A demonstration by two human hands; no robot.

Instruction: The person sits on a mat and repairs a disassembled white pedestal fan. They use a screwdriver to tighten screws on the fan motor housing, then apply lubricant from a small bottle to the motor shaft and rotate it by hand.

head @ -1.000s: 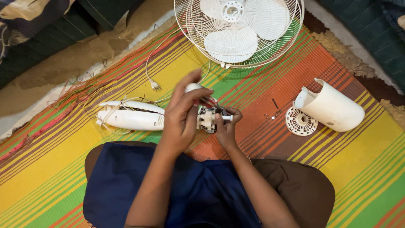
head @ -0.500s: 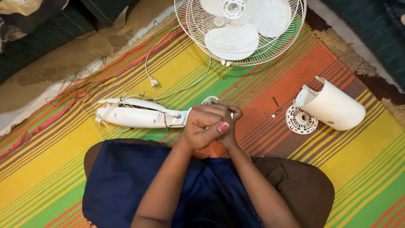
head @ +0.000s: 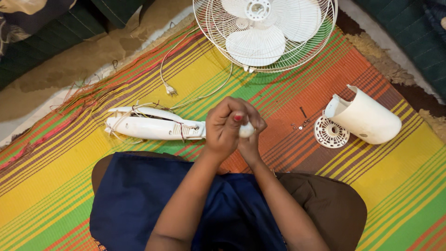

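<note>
Bare forearms, red-painted nail, navy garment, brown trousers.

Fan housing (head: 153, 126) left of clasped hands (head: 232, 128); fan cage (head: 265, 32) behind; motor cover (head: 367, 116) right, on mat (head: 69, 186).

Lighting even and soft, moderately bright — no glare. Faint shadows under the fan (head: 265, 32) and white cover (head: 367, 116). Focus sharp on the mat (head: 60, 176); far left corner dim.
</note>
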